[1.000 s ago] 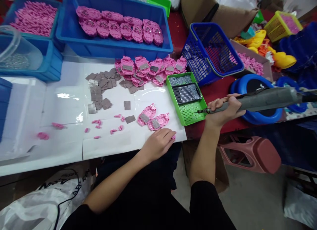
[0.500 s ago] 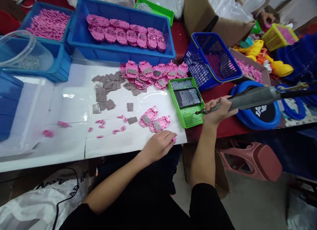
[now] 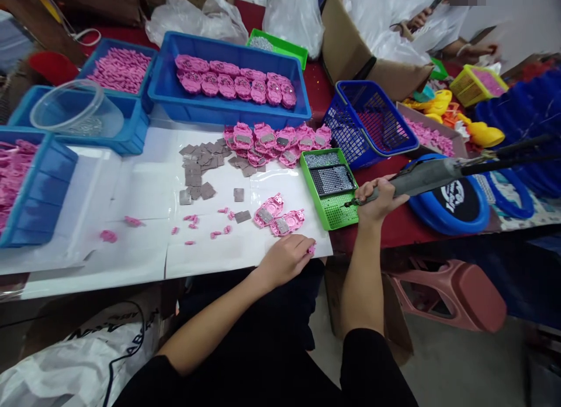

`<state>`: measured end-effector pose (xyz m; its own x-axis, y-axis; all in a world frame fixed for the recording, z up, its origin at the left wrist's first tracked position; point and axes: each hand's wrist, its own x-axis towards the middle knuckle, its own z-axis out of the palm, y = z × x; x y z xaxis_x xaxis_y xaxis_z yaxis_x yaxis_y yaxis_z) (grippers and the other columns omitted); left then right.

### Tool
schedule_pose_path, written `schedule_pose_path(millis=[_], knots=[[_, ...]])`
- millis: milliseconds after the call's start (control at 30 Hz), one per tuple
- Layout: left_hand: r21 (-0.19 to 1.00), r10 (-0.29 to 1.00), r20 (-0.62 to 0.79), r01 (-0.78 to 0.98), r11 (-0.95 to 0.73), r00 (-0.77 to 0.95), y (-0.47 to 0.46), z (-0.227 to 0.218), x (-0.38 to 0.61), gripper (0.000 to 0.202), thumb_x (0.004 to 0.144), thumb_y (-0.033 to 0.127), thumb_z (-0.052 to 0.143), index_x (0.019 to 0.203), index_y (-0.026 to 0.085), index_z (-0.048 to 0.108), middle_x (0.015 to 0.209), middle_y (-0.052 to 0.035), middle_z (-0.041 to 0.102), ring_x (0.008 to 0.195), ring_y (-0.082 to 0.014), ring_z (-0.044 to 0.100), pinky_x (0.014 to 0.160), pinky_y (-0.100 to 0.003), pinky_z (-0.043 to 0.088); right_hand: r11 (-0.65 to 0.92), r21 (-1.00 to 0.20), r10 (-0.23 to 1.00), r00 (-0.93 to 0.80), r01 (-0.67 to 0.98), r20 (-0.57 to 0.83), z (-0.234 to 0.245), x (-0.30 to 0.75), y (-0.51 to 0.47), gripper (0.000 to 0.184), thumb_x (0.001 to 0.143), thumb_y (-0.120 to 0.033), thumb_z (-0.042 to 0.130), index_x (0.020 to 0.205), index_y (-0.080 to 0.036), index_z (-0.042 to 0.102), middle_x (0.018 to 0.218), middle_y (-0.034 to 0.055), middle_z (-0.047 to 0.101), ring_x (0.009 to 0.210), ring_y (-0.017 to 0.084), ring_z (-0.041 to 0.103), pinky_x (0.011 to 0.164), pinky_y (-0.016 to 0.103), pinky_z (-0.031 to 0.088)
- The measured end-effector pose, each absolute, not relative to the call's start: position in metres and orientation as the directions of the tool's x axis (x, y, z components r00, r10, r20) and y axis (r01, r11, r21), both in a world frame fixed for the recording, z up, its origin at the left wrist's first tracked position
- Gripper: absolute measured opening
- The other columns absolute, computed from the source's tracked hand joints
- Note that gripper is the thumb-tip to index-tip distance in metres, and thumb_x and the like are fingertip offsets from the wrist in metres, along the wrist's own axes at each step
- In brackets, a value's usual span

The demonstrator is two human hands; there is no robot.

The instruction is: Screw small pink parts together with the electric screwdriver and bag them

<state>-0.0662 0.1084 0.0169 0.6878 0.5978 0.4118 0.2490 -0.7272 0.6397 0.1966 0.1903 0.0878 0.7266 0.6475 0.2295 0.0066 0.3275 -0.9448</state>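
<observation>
My right hand (image 3: 379,198) grips a grey electric screwdriver (image 3: 427,174), its tip over the green screw tray (image 3: 335,211). My left hand (image 3: 284,258) rests on the white sheet at the table's front edge, fingers curled on a small pink piece (image 3: 311,250). Just beyond it lie two pink plastic shells (image 3: 280,215) fitted with grey metal plates. More pink shells (image 3: 276,141) are heaped further back, beside loose grey plates (image 3: 199,162) and tiny pink parts (image 3: 205,223).
Blue bins (image 3: 228,106) with pink parts line the back and left. A clear tub (image 3: 76,106) sits in one. A blue basket (image 3: 372,118) and blue round toys (image 3: 451,202) are right. A pink stool (image 3: 447,290) stands below. Another person's hands (image 3: 477,48) are at far right.
The view has tilted up and right, so everything sits lower and more of the table's back shows. Both hands keep their places and grips.
</observation>
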Motion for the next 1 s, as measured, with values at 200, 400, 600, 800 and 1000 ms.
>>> schedule_pose_path(millis=[200, 400, 600, 800, 1000], knots=[[0.638, 0.607, 0.383, 0.276, -0.719, 0.696, 0.109, 0.017, -0.064, 0.015, 0.116, 0.024, 0.059, 0.127, 0.019, 0.068, 0.114, -0.0103, 0.082, 0.103, -0.0263, 0.08, 0.091, -0.039, 0.064, 0.42, -0.901, 0.59, 0.723, 0.106, 0.36, 0.108, 0.182, 0.177, 0.027, 0.079, -0.049, 0.064, 0.087, -0.028, 0.049, 0.049, -0.0134, 0.032, 0.036, 0.011, 0.031, 0.04, 0.026, 0.028], [0.646, 0.612, 0.341, 0.296, -0.704, 0.713, 0.109, 0.017, -0.065, 0.019, 0.117, 0.027, 0.057, 0.13, 0.017, 0.067, 0.116, -0.0112, 0.081, 0.104, -0.0262, 0.08, 0.09, -0.038, 0.064, 0.483, -0.868, 0.679, 0.576, 0.115, 0.455, 0.137, 0.125, 0.107, 0.019, 0.079, -0.041, 0.065, 0.09, -0.029, 0.056, 0.048, -0.0113, 0.037, 0.033, 0.012, 0.031, 0.037, 0.027, 0.034], [0.626, 0.584, 0.36, 0.277, -0.729, 0.728, 0.107, 0.018, -0.065, 0.022, 0.12, 0.027, 0.05, 0.13, 0.017, 0.067, 0.118, -0.0129, 0.081, 0.108, -0.0271, 0.08, 0.092, -0.04, 0.064, 0.439, -0.899, 0.805, 0.448, -0.008, 0.389, 0.121, 0.08, 0.078, 0.013, 0.084, -0.036, 0.073, 0.089, -0.031, 0.062, 0.046, -0.0113, 0.047, 0.03, 0.013, 0.029, 0.034, 0.028, 0.035], [0.62, 0.592, 0.345, 0.296, -0.726, 0.729, 0.105, 0.02, -0.064, 0.025, 0.119, 0.023, 0.049, 0.137, 0.016, 0.065, 0.123, -0.014, 0.081, 0.108, -0.0261, 0.08, 0.089, -0.038, 0.064, 0.414, -0.91, 0.803, 0.47, 0.007, 0.368, 0.114, 0.078, 0.084, 0.022, 0.086, -0.044, 0.079, 0.088, -0.031, 0.062, 0.046, -0.0119, 0.045, 0.03, 0.013, 0.026, 0.035, 0.029, 0.034], [0.597, 0.579, 0.346, 0.304, -0.743, 0.738, 0.104, 0.021, -0.063, 0.021, 0.119, 0.024, 0.05, 0.13, 0.018, 0.066, 0.119, -0.0126, 0.081, 0.106, -0.0254, 0.081, 0.088, -0.036, 0.064, 0.449, -0.893, 0.836, 0.352, -0.002, 0.42, 0.108, 0.07, 0.088, 0.024, 0.092, -0.04, 0.08, 0.087, -0.029, 0.059, 0.048, -0.0119, 0.047, 0.032, 0.011, 0.028, 0.037, 0.025, 0.033]])
